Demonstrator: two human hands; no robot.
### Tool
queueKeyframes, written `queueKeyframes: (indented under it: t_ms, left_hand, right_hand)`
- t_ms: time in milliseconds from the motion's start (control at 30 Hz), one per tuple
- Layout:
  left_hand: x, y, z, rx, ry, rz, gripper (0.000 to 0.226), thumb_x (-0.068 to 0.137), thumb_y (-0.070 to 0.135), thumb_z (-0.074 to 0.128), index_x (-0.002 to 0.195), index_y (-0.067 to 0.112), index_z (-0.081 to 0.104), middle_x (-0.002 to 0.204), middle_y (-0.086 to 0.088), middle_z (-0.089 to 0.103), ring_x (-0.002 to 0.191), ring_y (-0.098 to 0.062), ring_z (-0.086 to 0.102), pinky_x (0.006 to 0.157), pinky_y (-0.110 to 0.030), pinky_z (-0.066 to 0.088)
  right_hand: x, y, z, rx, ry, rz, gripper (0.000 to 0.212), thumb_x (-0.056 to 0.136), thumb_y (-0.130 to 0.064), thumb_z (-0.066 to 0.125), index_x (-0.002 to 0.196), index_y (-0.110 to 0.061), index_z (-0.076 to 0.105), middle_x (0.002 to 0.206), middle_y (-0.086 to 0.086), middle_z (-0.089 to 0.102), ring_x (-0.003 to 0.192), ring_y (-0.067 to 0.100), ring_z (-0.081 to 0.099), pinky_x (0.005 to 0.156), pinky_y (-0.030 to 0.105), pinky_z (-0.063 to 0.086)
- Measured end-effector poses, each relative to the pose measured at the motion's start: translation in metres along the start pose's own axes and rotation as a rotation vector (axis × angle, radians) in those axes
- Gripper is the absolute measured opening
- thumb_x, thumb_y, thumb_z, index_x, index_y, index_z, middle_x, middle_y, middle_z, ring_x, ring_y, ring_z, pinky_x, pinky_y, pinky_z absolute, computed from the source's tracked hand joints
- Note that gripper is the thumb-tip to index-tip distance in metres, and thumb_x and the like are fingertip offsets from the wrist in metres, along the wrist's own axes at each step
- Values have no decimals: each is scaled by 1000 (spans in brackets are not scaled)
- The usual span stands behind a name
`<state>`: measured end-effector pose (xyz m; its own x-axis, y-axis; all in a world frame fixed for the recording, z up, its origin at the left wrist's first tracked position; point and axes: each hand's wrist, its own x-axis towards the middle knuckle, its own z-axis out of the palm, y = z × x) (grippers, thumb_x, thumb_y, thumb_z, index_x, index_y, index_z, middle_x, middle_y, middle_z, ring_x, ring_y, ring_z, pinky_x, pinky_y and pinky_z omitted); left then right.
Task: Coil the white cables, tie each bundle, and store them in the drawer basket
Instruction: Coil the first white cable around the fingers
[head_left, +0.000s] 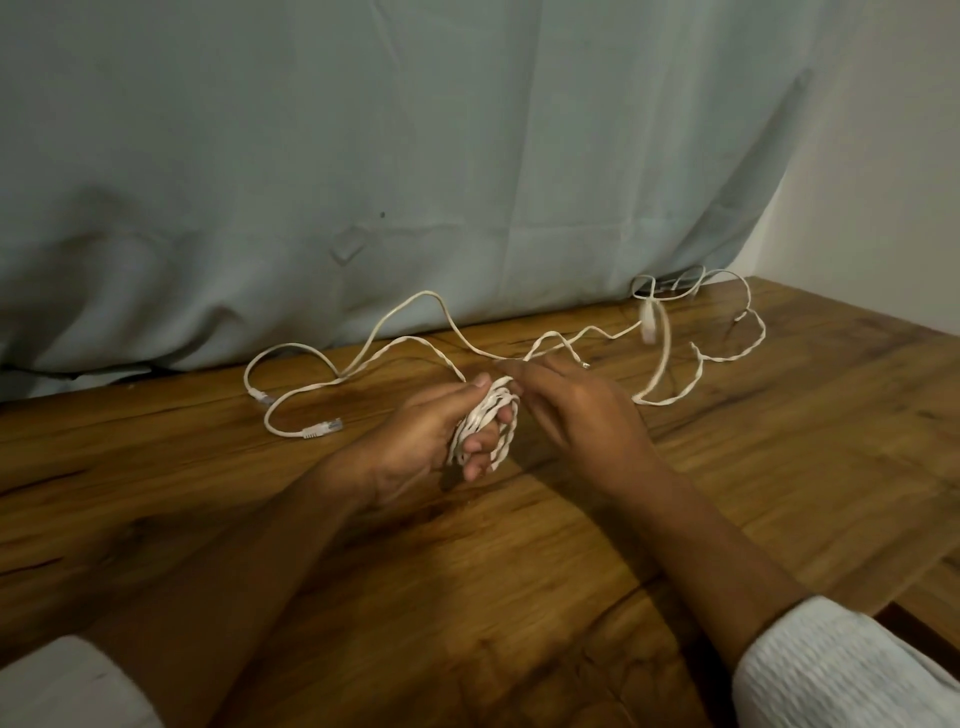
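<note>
The person's left hand (415, 441) is gripping a coil (493, 415) of white cable just above the wooden table (519, 571). Its fingers are curling through the middle of the loops, so the turns are wrapping round them. The thumb is pressing down on the top of the coil, and two fingertips (475, 447) are poking out beneath the lowest turns.

The right hand (576, 410) is reaching in from the right, palm down. Its fingers are stretching toward the top of the coil, just beside the left thumb. The fingertips are blurring there, so it cannot be told whether they are pinching a strand or only touching it.

From that meeting point, loose cable (667, 338) is trailing away to the right in flat, twisted loops toward the far edge of the table. A pale plug (648, 322) is hanging among the loops.

To the left, well apart from the hands, another length of white cable (246, 371) is lying in open curves. Two clear plugs (323, 427) are resting near each other on the wood. How these strands are joining behind the hands cannot be made out.

A grey-blue cloth (363, 156) is hanging behind the table, and white sleeves (831, 670) are covering both forearms near the bottom corners.
</note>
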<state>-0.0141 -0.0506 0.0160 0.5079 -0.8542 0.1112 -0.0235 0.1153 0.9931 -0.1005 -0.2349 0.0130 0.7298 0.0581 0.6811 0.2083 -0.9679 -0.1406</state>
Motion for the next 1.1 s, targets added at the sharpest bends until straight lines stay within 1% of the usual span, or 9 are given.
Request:
queueKeyframes:
  t_ms: [100, 167, 333, 467, 633, 733, 867, 967, 1100]
  left_hand:
    - [-2, 2, 1, -68, 18, -16, 37, 110, 34, 40, 102, 6, 64, 61, -3, 36, 47, -16, 40, 65, -36, 42]
    - [-2, 5, -1, -109, 32, -9, 39, 109, 34, 41, 92, 14, 70, 62, -2, 33, 48, -15, 36, 65, -36, 40]
    - [-1, 11, -3, -256, 86, 13, 34, 109, 34, 40, 89, 12, 57, 58, 3, 34, 46, -12, 37, 63, -31, 50]
    - [3, 12, -8, -420, 137, 48, 33, 108, 38, 41, 92, 13, 56, 56, 6, 36, 45, -9, 39, 63, -29, 48]
    - [8, 19, -24, -594, 274, 136, 35, 110, 38, 39, 90, 14, 55, 55, 7, 39, 47, -7, 39, 65, -27, 45]
    - [11, 22, -28, -631, 325, 163, 36, 111, 37, 36, 89, 15, 54, 55, 7, 43, 49, -8, 44, 61, -25, 51]
    - [13, 20, -27, -556, 439, 180, 38, 112, 33, 37, 90, 11, 58, 64, 1, 61, 57, -14, 64, 62, -27, 58]
    - [13, 12, -28, -323, 500, 167, 33, 111, 31, 40, 96, 10, 61, 75, -5, 74, 66, -18, 74, 68, -32, 60]
    - [7, 6, -25, 39, 488, 121, 29, 111, 29, 43, 99, 10, 62, 82, -7, 78, 68, -20, 74, 70, -35, 56]
  right_hand:
    - [-2, -1, 5, 48, -43, 27, 42, 104, -40, 37, 141, -33, 57, 115, 0, 72, 99, 22, 69, 76, 42, 55]
    - [-3, -1, 8, 12, -65, 47, 42, 105, -41, 35, 141, -35, 54, 108, 0, 74, 95, 23, 69, 73, 41, 55]
    - [-5, -2, 12, -95, -106, 62, 33, 108, -32, 42, 139, -27, 54, 88, 6, 73, 78, 29, 68, 63, 39, 49]
    - [-5, -12, 19, -136, -154, 81, 31, 107, -31, 41, 137, -27, 48, 100, 6, 72, 85, 32, 70, 69, 44, 55]
    - [-7, -21, 23, -211, -285, -5, 30, 103, -28, 48, 132, -20, 50, 98, 6, 73, 85, 31, 70, 67, 38, 48]
    - [-8, -32, 27, -215, -314, -87, 24, 107, -35, 43, 123, -19, 53, 94, 8, 72, 80, 33, 69, 62, 38, 46]
    - [-8, -44, 25, -221, -281, -256, 29, 107, -40, 43, 117, -18, 58, 85, 5, 72, 71, 29, 68, 55, 33, 37]
    - [-9, -48, 19, -211, -274, -347, 22, 104, -36, 50, 108, -18, 62, 82, 2, 71, 66, 24, 67, 54, 30, 31]
    - [-10, -53, 16, -254, -187, -421, 13, 98, -33, 59, 102, -23, 65, 81, -5, 72, 65, 17, 66, 59, 31, 41]
